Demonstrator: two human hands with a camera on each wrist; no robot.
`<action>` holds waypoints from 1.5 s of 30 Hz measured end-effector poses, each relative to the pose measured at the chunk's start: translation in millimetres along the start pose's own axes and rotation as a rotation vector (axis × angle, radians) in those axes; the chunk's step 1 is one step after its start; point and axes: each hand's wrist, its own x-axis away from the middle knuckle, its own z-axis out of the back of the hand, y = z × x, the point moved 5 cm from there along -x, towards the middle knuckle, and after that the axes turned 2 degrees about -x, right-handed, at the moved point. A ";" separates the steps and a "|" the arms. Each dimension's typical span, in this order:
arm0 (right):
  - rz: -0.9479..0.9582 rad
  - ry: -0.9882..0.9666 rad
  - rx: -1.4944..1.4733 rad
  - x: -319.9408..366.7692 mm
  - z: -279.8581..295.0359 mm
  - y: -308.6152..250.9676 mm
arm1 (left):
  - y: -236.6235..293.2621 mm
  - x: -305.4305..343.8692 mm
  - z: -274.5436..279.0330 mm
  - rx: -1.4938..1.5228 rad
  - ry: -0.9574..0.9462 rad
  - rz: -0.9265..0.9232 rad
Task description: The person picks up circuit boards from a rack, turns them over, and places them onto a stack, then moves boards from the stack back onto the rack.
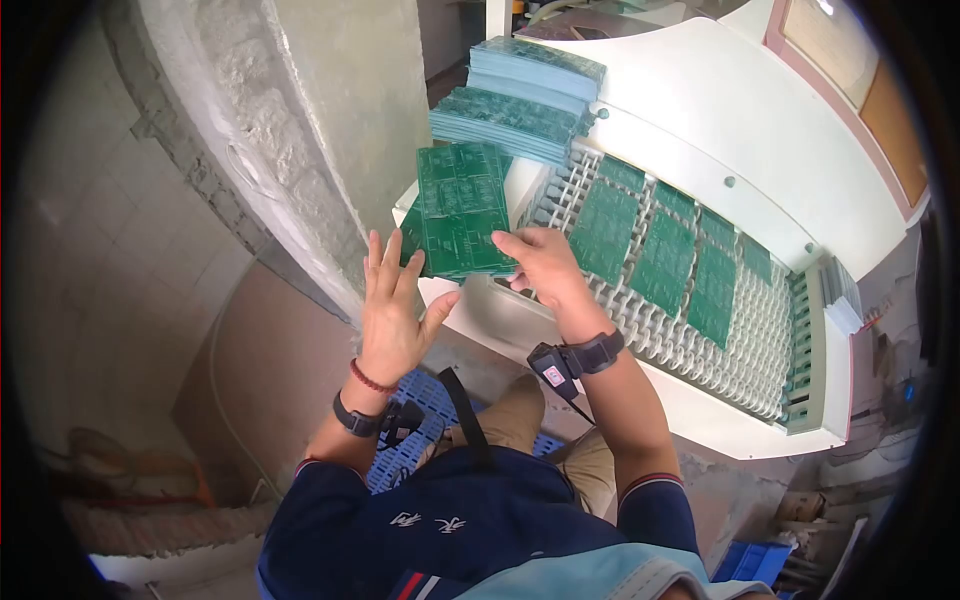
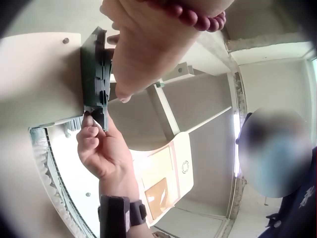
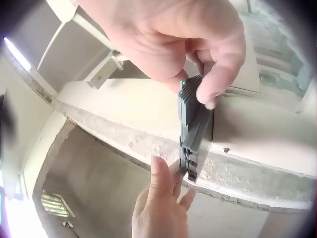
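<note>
Green rectangular circuit-board stack (image 1: 465, 200): likely stiff, slippery-faced; I'd hold edges. Right hand (image 1: 545, 266) pinches its right edge; left hand (image 1: 393, 318), fingers straight, grips nothing.

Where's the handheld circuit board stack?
Head view: the green circuit board stack is just above center, pinched by the right hand near its lower right corner; the left hand is at its lower left, the roller conveyor to its right.
</note>
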 end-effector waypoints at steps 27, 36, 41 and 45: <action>-0.056 0.483 0.084 218.1 174.3 90.1 | 125.8 61.6 -155.4 2.036 -0.775 0.722; -0.027 1.014 0.176 232.0 407.9 76.6 | 83.3 63.3 -135.1 2.135 -0.844 0.701; -0.213 1.090 1.112 217.7 449.6 79.8 | 81.7 68.5 -133.0 2.121 -0.823 0.757; -0.035 1.003 0.871 217.4 403.4 52.8 | 75.1 69.9 -130.4 1.986 -0.836 0.749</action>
